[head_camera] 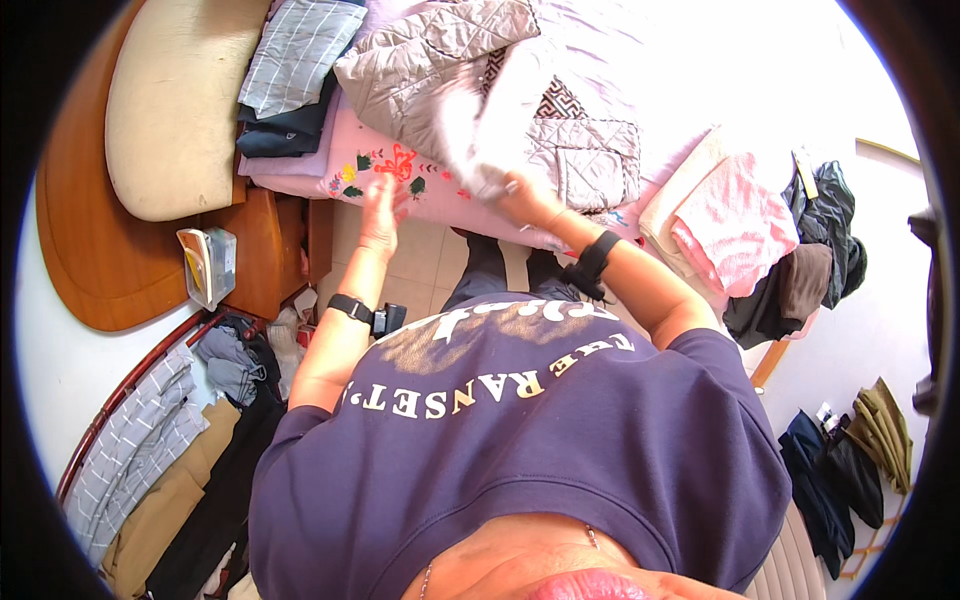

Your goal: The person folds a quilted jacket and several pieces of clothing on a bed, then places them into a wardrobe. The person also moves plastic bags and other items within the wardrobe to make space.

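Note:
A light grey quilted jacket (pixel 420 82) with a black-and-white patterned lining lies partly spread on the pink floral bedsheet (pixel 442 199). My right hand (pixel 529 199) grips the edge of a pale part of it, which is blurred and lifted near the bed's front edge. To the left, my left hand (pixel 382 217) is raised over the front edge of the bed, fingers apart, holding nothing. The jacket's quilted pocket section (pixel 600 165) lies flat right of my right hand.
Folded clothes, a checked grey one (pixel 300 56) on top, are stacked at the bed's left. Pink (pixel 739 225) and beige towels lie at its right, beside dark garments (pixel 825 217). A wooden cabinet (pixel 255 255) and clothes on a rail (pixel 135 450) are at left.

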The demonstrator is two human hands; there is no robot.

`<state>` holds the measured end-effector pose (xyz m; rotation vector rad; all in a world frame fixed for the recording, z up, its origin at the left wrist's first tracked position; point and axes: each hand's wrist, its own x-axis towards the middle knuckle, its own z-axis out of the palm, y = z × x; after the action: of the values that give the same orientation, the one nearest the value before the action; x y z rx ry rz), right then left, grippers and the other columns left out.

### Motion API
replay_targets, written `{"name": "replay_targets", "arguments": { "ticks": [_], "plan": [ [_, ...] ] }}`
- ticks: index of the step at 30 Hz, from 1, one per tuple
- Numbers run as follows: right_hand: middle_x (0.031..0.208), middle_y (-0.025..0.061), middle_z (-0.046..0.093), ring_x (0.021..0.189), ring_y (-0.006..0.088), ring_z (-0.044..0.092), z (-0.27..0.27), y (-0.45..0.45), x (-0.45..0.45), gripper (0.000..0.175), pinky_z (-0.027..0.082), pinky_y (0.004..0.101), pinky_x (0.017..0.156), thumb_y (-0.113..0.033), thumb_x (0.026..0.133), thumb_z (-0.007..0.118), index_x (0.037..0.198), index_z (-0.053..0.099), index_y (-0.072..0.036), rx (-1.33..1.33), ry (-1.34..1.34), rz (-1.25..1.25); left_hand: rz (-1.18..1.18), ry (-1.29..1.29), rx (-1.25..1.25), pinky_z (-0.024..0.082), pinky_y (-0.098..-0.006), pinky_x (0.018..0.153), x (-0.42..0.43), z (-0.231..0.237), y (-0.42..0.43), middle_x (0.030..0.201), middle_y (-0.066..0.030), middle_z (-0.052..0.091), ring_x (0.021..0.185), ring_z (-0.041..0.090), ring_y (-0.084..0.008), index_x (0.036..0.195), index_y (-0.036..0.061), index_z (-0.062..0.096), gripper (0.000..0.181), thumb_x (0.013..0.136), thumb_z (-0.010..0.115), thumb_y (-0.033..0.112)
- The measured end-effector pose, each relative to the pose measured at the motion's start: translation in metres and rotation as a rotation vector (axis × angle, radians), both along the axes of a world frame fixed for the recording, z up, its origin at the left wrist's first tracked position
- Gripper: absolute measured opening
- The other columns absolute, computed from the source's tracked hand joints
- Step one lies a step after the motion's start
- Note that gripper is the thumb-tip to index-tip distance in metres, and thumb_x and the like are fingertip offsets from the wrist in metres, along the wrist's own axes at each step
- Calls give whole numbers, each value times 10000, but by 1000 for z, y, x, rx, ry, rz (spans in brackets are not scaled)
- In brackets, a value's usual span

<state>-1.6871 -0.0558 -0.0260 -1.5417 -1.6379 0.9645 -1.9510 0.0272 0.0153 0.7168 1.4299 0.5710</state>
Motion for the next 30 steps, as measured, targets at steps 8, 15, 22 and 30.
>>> {"name": "replay_targets", "arguments": {
  "ticks": [8,15,22,30],
  "plan": [
    [1041,159,639,990,335,613,27,-40,-59,611,501,392,855,-137,731,640,1324,510,-211,-268,-86,639,132,247,-148,420,-390,964,-98,-95,-9,1296,-168,498,1155,515,-257,1393,10,298,904,772,732,504],
    [1145,289,557,1080,411,543,-64,-58,44,579,438,413,947,-273,719,712,1241,551,-80,-373,-225,-318,34,695,-74,396,-375,993,-56,-93,-39,1270,-186,510,1168,505,-261,1358,-5,364,881,685,822,334],
    [1457,291,281,1373,419,242,-123,-52,151,1197,249,471,1114,-550,553,839,1477,214,-115,-887,-327,-999,220,639,595,397,-372,992,-55,-104,31,1305,-233,490,1157,511,-305,1313,-59,412,940,629,852,411],
    [1493,159,284,1376,366,252,-80,9,141,1033,272,493,1090,-493,636,807,1463,283,-167,-667,-489,-751,722,200,-120,510,-384,765,-172,-157,13,1125,-138,611,956,611,-227,1218,12,519,462,813,676,171]
  ]
}}
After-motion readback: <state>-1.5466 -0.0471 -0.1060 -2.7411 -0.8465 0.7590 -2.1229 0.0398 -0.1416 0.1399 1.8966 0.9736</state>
